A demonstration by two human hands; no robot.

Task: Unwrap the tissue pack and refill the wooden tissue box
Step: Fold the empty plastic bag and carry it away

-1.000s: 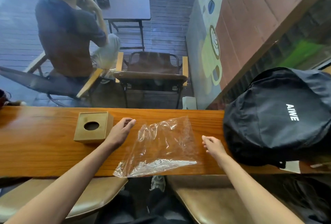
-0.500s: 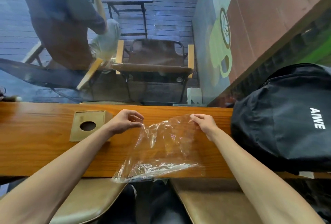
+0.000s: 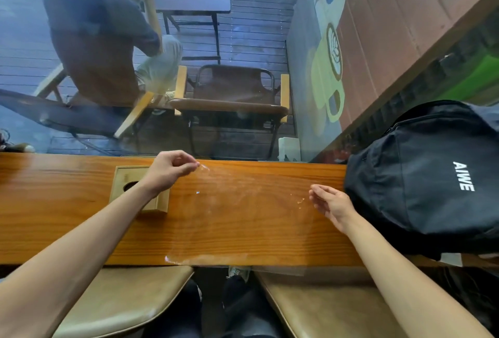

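Note:
A clear plastic wrapper (image 3: 237, 218) lies spread flat on the wooden counter (image 3: 54, 202), its near edge hanging just over the front. My left hand (image 3: 170, 170) pinches the wrapper's far left corner. My right hand (image 3: 332, 204) hovers at the wrapper's right edge with fingers loosely curled and nothing in them. The wooden tissue box (image 3: 127, 178), with a round hole in its lid, stands left of the wrapper, partly hidden under my left forearm. No tissues show.
A black backpack (image 3: 432, 175) fills the counter's right end, close to my right hand. Two tan padded stools (image 3: 324, 308) sit below the counter's front edge. Behind the glass a person sits on a chair on the deck.
The crumpled wrapper has been pulled out flat on the counter. My right hand let go of its far corner and moved right and nearer; my left hand stays at the far left corner.

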